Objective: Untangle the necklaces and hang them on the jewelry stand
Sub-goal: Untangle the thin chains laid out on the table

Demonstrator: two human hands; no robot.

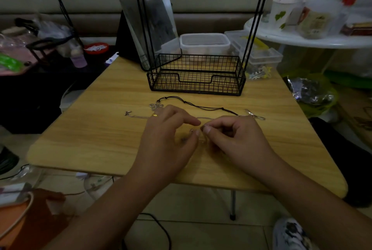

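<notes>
A black cord necklace [203,106] with a silver flower pendant [156,106] lies across the wooden table [90,128]. A thin silver chain [136,116] runs under my hands, with a clasp end at the left and a silver pendant [255,115] at the right. My left hand [169,137] and my right hand [231,139] meet at the table's middle, both pinching the silver chain between thumb and fingertips. The black wire jewelry stand [196,74] rises behind, its basket base empty and its hooks at the top edge of the view.
A tilted mirror [149,20] leans behind the stand. Clear plastic boxes [205,43] sit at the back right of the table. A white round shelf [302,38] with containers is at the far right. Clutter and cables lie on the floor around.
</notes>
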